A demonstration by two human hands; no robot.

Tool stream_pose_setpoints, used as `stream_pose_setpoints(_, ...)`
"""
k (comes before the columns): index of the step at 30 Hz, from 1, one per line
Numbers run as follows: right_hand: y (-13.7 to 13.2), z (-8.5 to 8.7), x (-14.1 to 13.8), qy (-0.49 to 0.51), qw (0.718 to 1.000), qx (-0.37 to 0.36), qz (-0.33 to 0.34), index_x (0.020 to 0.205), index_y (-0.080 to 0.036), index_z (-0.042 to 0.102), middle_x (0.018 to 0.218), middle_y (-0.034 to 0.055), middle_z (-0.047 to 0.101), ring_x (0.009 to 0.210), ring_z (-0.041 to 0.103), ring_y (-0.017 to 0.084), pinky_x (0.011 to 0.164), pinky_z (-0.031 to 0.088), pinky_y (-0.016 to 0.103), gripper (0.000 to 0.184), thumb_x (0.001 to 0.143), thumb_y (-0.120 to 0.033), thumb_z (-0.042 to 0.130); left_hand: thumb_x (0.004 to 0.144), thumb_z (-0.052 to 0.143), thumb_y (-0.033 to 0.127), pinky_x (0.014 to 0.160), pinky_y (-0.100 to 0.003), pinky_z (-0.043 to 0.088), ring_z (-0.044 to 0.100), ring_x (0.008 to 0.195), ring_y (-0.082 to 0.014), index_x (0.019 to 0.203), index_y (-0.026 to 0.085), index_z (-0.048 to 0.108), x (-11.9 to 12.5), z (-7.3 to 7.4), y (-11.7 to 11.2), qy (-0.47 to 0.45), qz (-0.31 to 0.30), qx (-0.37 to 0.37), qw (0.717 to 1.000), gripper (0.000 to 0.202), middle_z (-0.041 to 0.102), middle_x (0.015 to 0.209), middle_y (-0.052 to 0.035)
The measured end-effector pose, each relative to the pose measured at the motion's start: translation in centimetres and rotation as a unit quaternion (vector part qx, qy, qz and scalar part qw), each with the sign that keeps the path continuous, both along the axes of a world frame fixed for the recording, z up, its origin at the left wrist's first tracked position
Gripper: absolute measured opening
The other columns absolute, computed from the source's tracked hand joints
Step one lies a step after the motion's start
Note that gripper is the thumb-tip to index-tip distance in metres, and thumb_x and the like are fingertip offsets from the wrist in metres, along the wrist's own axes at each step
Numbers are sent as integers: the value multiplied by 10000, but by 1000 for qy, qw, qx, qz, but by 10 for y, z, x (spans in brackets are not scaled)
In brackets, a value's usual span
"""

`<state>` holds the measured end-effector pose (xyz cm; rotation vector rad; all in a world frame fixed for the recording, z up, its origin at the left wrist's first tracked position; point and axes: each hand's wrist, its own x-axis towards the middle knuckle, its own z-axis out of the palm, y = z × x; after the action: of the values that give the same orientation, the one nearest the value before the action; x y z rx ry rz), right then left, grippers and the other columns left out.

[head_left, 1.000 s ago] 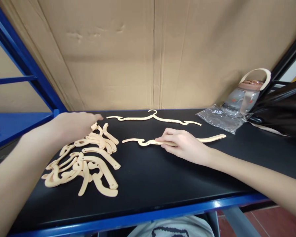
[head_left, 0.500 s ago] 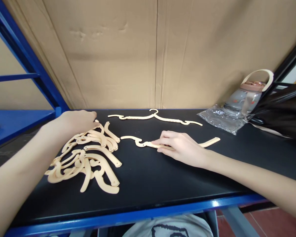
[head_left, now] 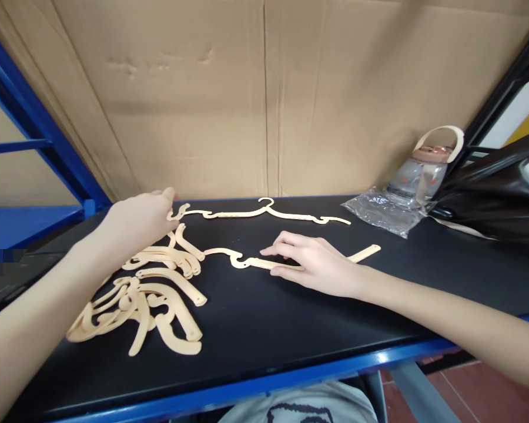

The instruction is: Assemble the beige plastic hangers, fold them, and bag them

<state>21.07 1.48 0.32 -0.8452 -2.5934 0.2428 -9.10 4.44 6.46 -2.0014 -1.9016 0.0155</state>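
Observation:
My left hand (head_left: 143,214) is above the far end of the pile, its fingers pinching a small curved cream hanger piece (head_left: 181,211). Below it lie several loose cream hanger parts (head_left: 170,282), overlapping and partly behind my left forearm. My right hand (head_left: 311,261) rests over a half-built hanger arm (head_left: 260,264), the thumb along it and the other fingers apart and slightly raised. That arm's hooked end points left, while its straight end shows beyond my wrist. Farther back lies a full hanger (head_left: 242,214) with its hook toward the cardboard.
Cardboard (head_left: 194,106) stands behind the black tabletop (head_left: 255,329). At the back right are a clear plastic bag (head_left: 379,211), a water bottle (head_left: 418,173) and a black bag (head_left: 494,194). A blue frame (head_left: 70,158) rises at the left.
My left hand has risen from the pile with a small curved hanger piece. My right fingers have loosened and lifted a little from the hanger arm. The view has shifted slightly.

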Motion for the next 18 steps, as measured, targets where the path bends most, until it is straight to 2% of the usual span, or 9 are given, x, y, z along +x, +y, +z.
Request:
stream_pose_setpoints(4, 1, -1, 0, 18, 1000, 16, -7, 1248, -217, 587, 1067, 46, 608, 925, 616, 173, 769, 502, 309, 320, 953, -321, 520, 950, 387, 341, 746, -382, 490, 625, 1009, -323, 1210, 110, 500, 24, -3, -9, -25, -95, 97, 990, 365, 645, 1147, -162)
stream_pose_setpoints(6, 1, -1, 2, 39, 999, 29, -18, 1226, -209, 595, 1067, 53, 611, 965, 609, 187, 808, 494, 326, 309, 948, -329, 527, 970, 374, 346, 762, -362, 492, 616, 1024, -292, 1207, 134, 516, 35, -7, -12, -25, -180, 149, 972, 348, 657, 1132, -122)
stream_pose_setpoints(8, 1, -1, 3, 80, 996, 14, -32, 1225, -200, 584, 1048, 55, 623, 963, 605, 194, 826, 482, 340, 329, 951, -370, 517, 975, 396, 338, 763, -344, 496, 629, 974, -255, 1259, 158, 498, 45, -13, -16, -10, -274, 207, 939, 351, 679, 1057, -81)
stream_pose_setpoints(11, 2, -1, 3, 200, 975, -92, -23, 1243, -189, 558, 941, 41, 652, 873, 611, 176, 828, 473, 344, 407, 994, -456, 379, 948, 490, 251, 750, -308, 503, 643, 856, -202, 1346, 152, 427, 60, -20, -27, 20, -390, 278, 878, 415, 696, 974, -54)
stream_pose_setpoints(14, 1, -1, 0, 313, 916, -253, 11, 1273, -159, 546, 896, 58, 670, 812, 624, 165, 786, 492, 325, 557, 1009, -520, 214, 906, 538, 135, 763, -300, 509, 647, 835, -183, 1318, 125, 449, 74, -24, -40, 70, -498, 311, 807, 422, 713, 981, -59)
stream_pose_setpoints(16, -1, 1, -2, 327, 879, -345, 27, 1352, -162, 486, 927, 69, 677, 806, 631, 161, 770, 502, 318, 602, 1002, -547, 184, 910, 518, 113, 731, -295, 515, 654, 828, -174, 1261, 137, 501, 81, -26, -48, 94, -557, 312, 764, 353, 722, 1007, -56)
stream_pose_setpoints(18, -5, 5, -1, 312, 864, -393, 47, 1438, -218, 383, 970, 54, 670, 814, 628, 147, 785, 504, 315, 562, 1006, -533, 209, 913, 513, 119, 682, -270, 517, 660, 822, -153, 1200, 187, 550, 86, -30, -53, 97, -595, 303, 738, 297, 723, 1022, -35)
